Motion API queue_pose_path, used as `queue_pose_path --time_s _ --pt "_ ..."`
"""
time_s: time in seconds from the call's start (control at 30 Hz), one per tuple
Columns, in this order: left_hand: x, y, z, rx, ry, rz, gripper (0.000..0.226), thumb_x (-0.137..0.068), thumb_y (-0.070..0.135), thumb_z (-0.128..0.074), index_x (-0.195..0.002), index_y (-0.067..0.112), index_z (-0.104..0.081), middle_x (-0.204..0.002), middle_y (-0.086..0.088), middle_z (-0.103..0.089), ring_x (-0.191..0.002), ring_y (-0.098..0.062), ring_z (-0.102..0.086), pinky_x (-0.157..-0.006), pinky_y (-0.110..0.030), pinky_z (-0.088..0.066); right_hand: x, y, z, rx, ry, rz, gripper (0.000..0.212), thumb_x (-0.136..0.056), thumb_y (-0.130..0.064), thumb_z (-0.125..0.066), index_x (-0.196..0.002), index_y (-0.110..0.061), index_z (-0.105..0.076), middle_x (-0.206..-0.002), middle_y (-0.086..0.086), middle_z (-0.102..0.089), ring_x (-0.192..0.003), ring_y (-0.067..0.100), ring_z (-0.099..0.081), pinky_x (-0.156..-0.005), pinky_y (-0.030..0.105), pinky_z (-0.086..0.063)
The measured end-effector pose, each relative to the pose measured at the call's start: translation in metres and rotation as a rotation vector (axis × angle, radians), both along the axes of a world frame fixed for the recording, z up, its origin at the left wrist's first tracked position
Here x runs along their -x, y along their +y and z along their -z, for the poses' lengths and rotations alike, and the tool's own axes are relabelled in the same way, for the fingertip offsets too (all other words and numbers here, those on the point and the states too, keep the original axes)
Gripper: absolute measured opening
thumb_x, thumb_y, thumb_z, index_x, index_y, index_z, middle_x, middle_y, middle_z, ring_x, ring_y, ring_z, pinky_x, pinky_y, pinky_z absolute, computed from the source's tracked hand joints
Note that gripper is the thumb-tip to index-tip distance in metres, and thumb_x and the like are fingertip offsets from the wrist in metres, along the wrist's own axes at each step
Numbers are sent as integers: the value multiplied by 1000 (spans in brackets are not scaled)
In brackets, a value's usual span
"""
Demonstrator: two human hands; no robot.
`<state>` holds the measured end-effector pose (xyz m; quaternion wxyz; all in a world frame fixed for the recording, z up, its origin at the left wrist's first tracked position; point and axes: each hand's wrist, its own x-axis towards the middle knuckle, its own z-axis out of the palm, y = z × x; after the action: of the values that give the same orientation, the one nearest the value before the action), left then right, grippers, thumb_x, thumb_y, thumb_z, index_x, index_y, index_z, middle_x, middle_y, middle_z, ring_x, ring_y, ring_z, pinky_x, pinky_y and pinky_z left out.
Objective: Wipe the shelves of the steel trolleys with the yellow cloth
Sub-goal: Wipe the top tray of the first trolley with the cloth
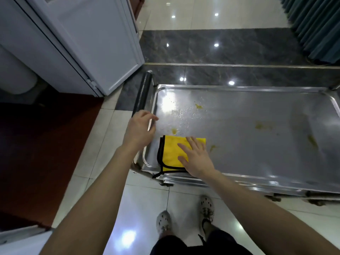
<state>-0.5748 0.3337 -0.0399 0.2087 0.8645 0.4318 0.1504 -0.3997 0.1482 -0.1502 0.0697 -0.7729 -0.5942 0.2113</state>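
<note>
Right hand (197,159) spread flat on yellow cloth (171,153) at 7 o'clock of shelf (239,153); left hand (140,128) loosely curled, empty, at 9 o'clock. Risk: trolley (239,183) rolls unbraced, 3 o'clock smears (263,126) missed

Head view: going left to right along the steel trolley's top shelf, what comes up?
Left hand → folded yellow black-edged cloth → right hand flat on it → olive smear mid-shelf → olive streak farther right.

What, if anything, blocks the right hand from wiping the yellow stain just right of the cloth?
Likely yes, nothing blocks it. The right hand rests flat on the yellow cloth, and the stain lies beside it on bare shelf.
</note>
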Motion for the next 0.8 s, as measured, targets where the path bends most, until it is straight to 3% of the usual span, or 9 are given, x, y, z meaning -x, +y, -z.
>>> queue_pose_path --time_s 0.13,0.23,0.37,0.43,0.57,0.8 --pt "8 29 3 -69 28 -28 39 -99 21 -72 -138 21 -70 -153 -8 -54 -143 -30 -49 -121 -52 -43 26 -2 16 69 -129 173 67 -105 -74 -26 -166 -51 -16 -179 10 9 -164 35 16 -125 71 4" --pt "9 50 16 12 76 -53 60 -105 37 -64 -162 28 -45 -175 -10 -27 -162 -33 -26 -132 -52 -28 48 -10 32 85 -105 299 70 -100 -83 -19 -164 -58 -3 -177 12 18 -161 37 24 -123 74 6" --pt "-5 75 36 130 127 -30 82 -108 50 -56 -174 33 -10 -183 -8 2 -168 -34 -9 -134 -50 -20 77 -10 57 35 -185 363 79 -95 -91 -19 -164 -58 0 -177 15 19 -160 41 25 -120 79 7" --pt "-15 80 42 183 138 -65 82 -110 44 -53 -174 33 -3 -182 -9 5 -167 -38 -14 -131 -51 -26 83 -9 66 -13 -207 392 82 -94 -92 -23 -165 -56 -4 -177 16 15 -161 42 21 -119 80 4" --pt "-20 79 48 122 128 -82 84 -105 14 -50 -174 30 -6 -182 -7 -2 -159 -41 -33 -124 -51 -40 69 7 77 -64 -232 411 84 -94 -91 -28 -166 -54 -6 -177 16 15 -162 44 17 -116 85 0" --pt "-17 76 46 80 101 -72 83 -106 11 -51 -174 30 -7 -181 -5 -5 -142 -41 -51 -113 -55 -51 -49 124 63 32 -167 481 91 -85 -97 -22 -165 -57 -4 -177 17 17 -160 47 18 -112 87 2"
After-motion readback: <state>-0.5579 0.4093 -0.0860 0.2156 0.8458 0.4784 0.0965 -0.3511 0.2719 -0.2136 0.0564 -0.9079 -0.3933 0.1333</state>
